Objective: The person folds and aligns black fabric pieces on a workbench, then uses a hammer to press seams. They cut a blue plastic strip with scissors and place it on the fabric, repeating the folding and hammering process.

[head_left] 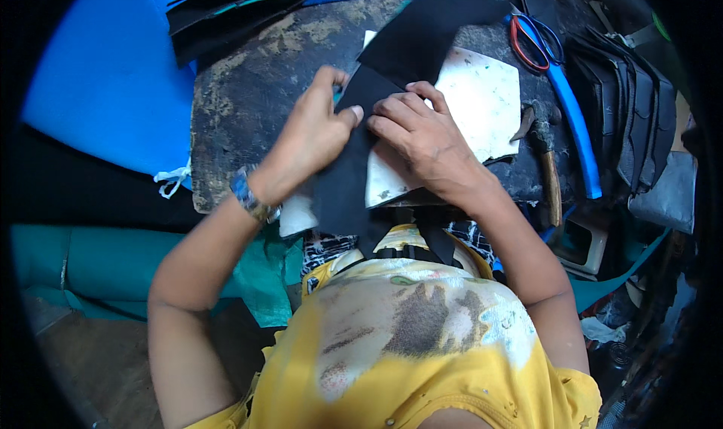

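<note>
A long piece of black material lies over a white slab on a worn dark worktable. My left hand presses on the black piece near its folded corner, thumb and fingers pinching the edge. My right hand lies flat on the same piece just to the right, fingertips meeting the left hand's. A watch sits on my left wrist. The black piece runs from the table's near edge up toward the far side.
Red-handled scissors lie at the far right of the table. A hammer rests beside the slab. A blue strip curves along the right. Stacked black pieces lie far left; blue sheet at left.
</note>
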